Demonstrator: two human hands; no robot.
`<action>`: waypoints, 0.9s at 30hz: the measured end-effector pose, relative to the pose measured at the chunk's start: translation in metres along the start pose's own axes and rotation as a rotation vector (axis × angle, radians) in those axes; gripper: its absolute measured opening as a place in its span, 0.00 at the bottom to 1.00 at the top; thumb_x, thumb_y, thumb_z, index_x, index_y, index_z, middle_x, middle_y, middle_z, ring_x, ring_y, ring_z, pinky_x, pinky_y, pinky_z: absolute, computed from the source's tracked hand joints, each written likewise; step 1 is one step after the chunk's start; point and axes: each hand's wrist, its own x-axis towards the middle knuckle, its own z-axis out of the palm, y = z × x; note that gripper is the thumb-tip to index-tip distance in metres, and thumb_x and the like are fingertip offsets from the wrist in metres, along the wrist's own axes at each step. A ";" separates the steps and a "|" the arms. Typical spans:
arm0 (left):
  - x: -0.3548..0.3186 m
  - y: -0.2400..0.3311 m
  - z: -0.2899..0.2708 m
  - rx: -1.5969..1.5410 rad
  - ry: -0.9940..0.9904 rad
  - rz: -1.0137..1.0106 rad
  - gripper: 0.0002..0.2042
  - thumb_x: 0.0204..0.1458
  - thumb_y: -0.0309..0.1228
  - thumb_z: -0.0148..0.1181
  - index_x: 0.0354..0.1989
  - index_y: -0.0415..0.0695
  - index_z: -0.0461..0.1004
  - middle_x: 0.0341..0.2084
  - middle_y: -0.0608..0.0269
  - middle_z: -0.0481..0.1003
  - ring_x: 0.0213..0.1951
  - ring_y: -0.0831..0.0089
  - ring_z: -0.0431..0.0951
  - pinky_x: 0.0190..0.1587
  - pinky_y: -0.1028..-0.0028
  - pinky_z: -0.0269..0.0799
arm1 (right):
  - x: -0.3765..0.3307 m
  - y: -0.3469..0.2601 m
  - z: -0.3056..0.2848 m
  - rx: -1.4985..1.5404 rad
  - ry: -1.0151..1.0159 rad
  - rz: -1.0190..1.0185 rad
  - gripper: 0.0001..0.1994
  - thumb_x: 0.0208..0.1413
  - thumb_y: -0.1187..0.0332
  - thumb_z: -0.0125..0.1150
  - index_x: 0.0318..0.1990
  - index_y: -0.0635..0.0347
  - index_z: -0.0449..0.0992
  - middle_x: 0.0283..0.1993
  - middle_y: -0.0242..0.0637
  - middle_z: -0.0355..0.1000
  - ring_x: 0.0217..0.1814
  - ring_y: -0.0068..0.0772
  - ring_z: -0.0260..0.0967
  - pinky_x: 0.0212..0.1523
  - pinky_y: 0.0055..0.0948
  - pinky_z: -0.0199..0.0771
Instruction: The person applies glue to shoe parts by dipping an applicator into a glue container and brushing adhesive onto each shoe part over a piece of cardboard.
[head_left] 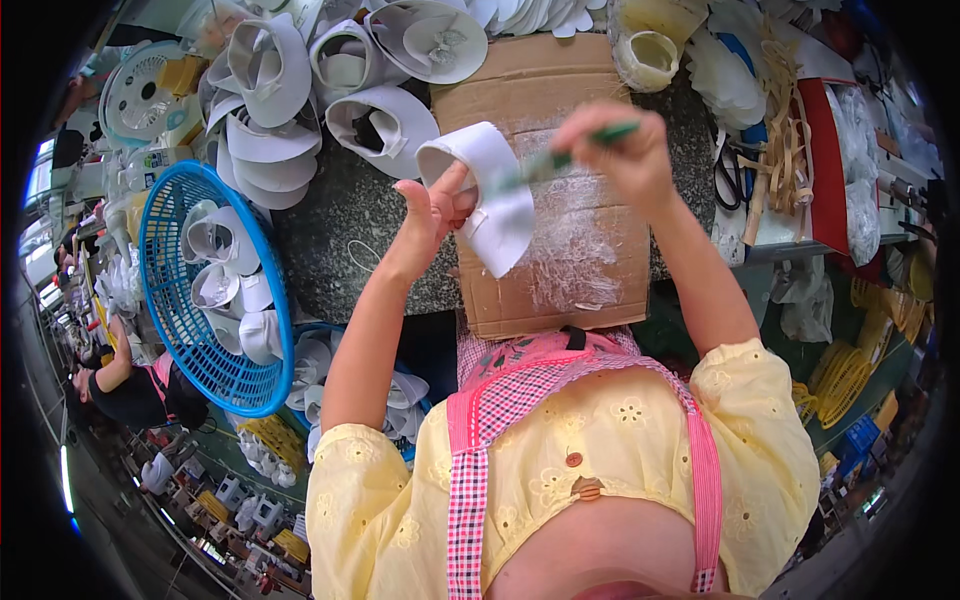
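My left hand holds up a white piece shaped like a shoe upper, its index finger reaching into the opening and its thumb sticking out to the side. My right hand is closed round a green-handled brush, blurred by motion. The brush's blurred tip lies over the right side of the white upper; whether it touches cannot be made out. Beneath both hands lies a brown cardboard sheet, streaked with a whitish dried coating.
Several more white uppers are heaped at the far left of the speckled worktop. A blue plastic basket at left holds others. A tub stands at the far edge; scissors and tan strips lie right. Another person is at left.
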 end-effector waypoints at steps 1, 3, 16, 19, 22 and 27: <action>-0.002 -0.001 0.001 -0.009 0.002 0.007 0.59 0.20 0.78 0.10 0.61 0.45 0.41 0.49 0.50 0.64 0.49 0.64 0.65 0.50 0.70 0.55 | 0.011 0.000 -0.003 -0.108 0.163 -0.090 0.05 0.44 0.80 0.56 0.31 0.64 0.75 0.31 0.33 0.72 0.33 0.21 0.68 0.35 0.19 0.68; -0.001 0.001 0.000 0.004 0.018 0.008 0.60 0.19 0.78 0.10 0.61 0.46 0.41 0.50 0.51 0.63 0.49 0.62 0.65 0.49 0.69 0.56 | 0.023 0.013 -0.008 -0.149 0.251 -0.189 0.04 0.44 0.80 0.56 0.30 0.65 0.75 0.31 0.33 0.72 0.34 0.21 0.68 0.33 0.19 0.68; 0.033 -0.049 -0.039 1.300 0.624 0.430 0.15 0.49 0.38 0.50 0.21 0.36 0.71 0.19 0.55 0.68 0.22 0.58 0.69 0.28 0.67 0.66 | -0.012 0.030 -0.143 -1.152 0.721 -0.266 0.05 0.49 0.71 0.56 0.30 0.60 0.76 0.30 0.31 0.74 0.30 0.18 0.68 0.30 0.16 0.66; 0.000 -0.033 -0.017 1.032 0.661 0.371 0.11 0.44 0.35 0.55 0.25 0.38 0.71 0.25 0.55 0.69 0.27 0.59 0.70 0.32 0.68 0.67 | -0.020 0.019 -0.163 -0.923 0.600 -0.154 0.04 0.48 0.72 0.56 0.31 0.58 0.76 0.30 0.29 0.74 0.30 0.18 0.68 0.31 0.17 0.66; -0.040 -0.045 -0.003 1.215 0.486 0.681 0.14 0.37 0.32 0.61 0.33 0.42 0.70 0.32 0.54 0.68 0.35 0.58 0.69 0.36 0.69 0.66 | -0.025 -0.012 -0.154 -0.944 0.674 -0.335 0.04 0.48 0.72 0.56 0.31 0.58 0.76 0.29 0.29 0.73 0.29 0.17 0.67 0.29 0.17 0.65; -0.035 -0.092 -0.017 1.487 0.444 0.703 0.21 0.29 0.26 0.62 0.38 0.45 0.68 0.36 0.54 0.66 0.39 0.55 0.67 0.41 0.64 0.66 | -0.054 -0.012 -0.158 -0.702 0.779 -0.163 0.06 0.50 0.70 0.56 0.34 0.61 0.75 0.27 0.28 0.70 0.22 0.15 0.60 0.22 0.14 0.58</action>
